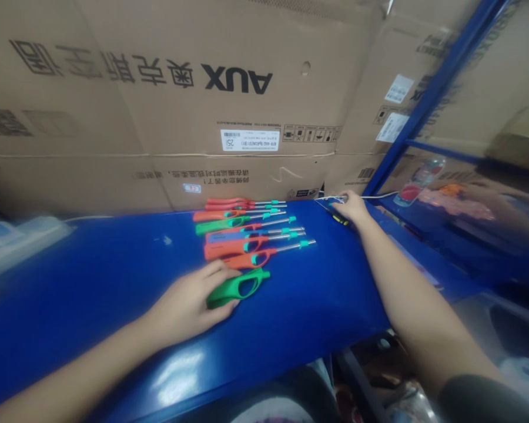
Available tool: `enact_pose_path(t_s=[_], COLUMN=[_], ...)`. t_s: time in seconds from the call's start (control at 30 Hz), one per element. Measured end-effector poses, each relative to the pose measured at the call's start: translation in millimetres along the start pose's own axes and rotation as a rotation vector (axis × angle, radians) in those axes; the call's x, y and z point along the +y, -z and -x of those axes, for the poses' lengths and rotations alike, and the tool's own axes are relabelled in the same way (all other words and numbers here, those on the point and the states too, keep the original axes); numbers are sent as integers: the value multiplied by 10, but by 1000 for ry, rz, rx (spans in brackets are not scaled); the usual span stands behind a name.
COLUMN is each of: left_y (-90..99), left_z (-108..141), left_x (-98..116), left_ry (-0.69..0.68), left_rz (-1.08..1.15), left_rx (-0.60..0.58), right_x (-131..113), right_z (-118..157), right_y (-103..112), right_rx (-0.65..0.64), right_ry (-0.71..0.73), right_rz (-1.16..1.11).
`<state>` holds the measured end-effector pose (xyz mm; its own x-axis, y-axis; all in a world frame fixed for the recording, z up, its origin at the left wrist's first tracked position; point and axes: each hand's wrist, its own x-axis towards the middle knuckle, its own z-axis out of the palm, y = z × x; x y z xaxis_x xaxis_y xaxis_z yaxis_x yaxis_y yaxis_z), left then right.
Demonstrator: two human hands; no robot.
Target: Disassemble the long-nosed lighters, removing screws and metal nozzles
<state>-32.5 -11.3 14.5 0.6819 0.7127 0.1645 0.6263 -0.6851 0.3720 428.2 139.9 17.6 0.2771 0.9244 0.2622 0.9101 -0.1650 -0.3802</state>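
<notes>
My left hand (203, 294) is closed around the rear of a green lighter body (247, 286), low over the blue table; no metal tube shows at its front end. Just beyond it lies a row of several long-necked gas lighters (240, 245), orange, red and green, their metal tubes with teal pieces pointing right. At the back right, my right hand (351, 207) has its fingers drawn together by the foot of the cardboard, around something thin that I cannot make out. Close below those fingers lies a yellow-and-black handled tool (338, 218), partly hidden.
A large cardboard panel (158, 117) walls off the back of the blue table (114, 282). A blue metal post (423, 106) rises at the right. Beyond it are a plastic bottle (418, 182) and a pinkish bundle (449, 205). A white object (26, 244) sits at the left.
</notes>
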Motion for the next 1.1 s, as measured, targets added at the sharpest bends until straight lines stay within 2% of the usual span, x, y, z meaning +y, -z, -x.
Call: enact_pose_path(t_s=[0.1, 0.27, 0.43, 0.57, 0.73, 0.9, 1.0, 1.1], left_y=[11, 52, 86, 103, 129, 146, 142, 134], left_z=[4, 27, 45, 57, 59, 58, 55, 47], left_x=[-6, -10, -21, -29, -21, -19, -36, -58], left_ry=[-7, -12, -18, -41, -44, -40, -48, -78], left_rz=[2, -13, -29, -52, -79, -103, -106, -104], left_rx=[6, 20, 43, 42, 39, 16, 23, 38], right_x=[-41, -113, -120, -153, -208, -112, -24, 1], right_z=[-11, 50, 136, 186, 178, 165, 177, 192], right_y=[-37, 12, 173, 187, 190, 365, 384, 357], right_rx=[31, -16, -140, -241, -160, -39, -62, -74], right_ry=[-45, -12, -65, -46, -87, -265, -364, -385], right_rz=[10, 25, 79, 112, 153, 216, 248, 241])
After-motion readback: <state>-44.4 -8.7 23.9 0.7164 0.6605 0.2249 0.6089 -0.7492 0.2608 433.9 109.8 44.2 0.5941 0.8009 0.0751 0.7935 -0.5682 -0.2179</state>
